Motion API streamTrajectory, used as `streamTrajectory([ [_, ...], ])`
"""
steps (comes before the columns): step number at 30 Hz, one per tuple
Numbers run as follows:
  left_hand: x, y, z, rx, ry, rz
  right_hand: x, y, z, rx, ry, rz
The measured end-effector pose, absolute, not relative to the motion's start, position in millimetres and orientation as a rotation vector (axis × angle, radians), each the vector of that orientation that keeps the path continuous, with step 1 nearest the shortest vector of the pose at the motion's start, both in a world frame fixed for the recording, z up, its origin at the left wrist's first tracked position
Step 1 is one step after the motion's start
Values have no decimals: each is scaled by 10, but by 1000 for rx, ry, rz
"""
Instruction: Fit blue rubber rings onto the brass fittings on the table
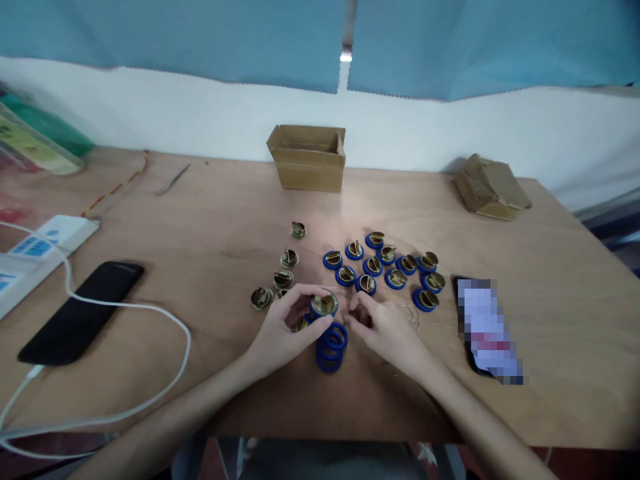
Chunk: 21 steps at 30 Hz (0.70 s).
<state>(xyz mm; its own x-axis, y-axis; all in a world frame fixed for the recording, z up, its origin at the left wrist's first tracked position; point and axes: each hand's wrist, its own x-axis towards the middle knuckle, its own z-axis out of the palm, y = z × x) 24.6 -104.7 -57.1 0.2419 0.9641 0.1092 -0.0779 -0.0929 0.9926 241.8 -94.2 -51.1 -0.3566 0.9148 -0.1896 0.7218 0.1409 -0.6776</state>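
Left hand (283, 332): pinching one blue-rimmed metal fitting (324, 304) between thumb and fingers.
Right hand (393, 333): fingertips drawn close just beside it; whether gripping anything, I cannot tell.
Blue rings (329, 367): overlapping on the table (225, 207), between the hands.
Plain fittings (289, 258): several, near the left hand.

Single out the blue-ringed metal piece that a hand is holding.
The blue-ringed piece gripped in the left hand; that grip sets it apart, since the other blue-ringed pieces rest on the table.
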Motion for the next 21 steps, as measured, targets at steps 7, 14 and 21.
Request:
streamTrajectory([
  [7, 234, -1047, -601, 1372, 922, 1119, 2425, -936, -459, -1606, -2185, 1046],
  [14, 233, -1045, -593, 1396, 955, 1090, 2425, -947, -461, -1589, -2314, 859],
  [21, 233, -1044, -584, 1392, 965, 1084, 2436, -924, -493, -1655, -2288, 743],
])
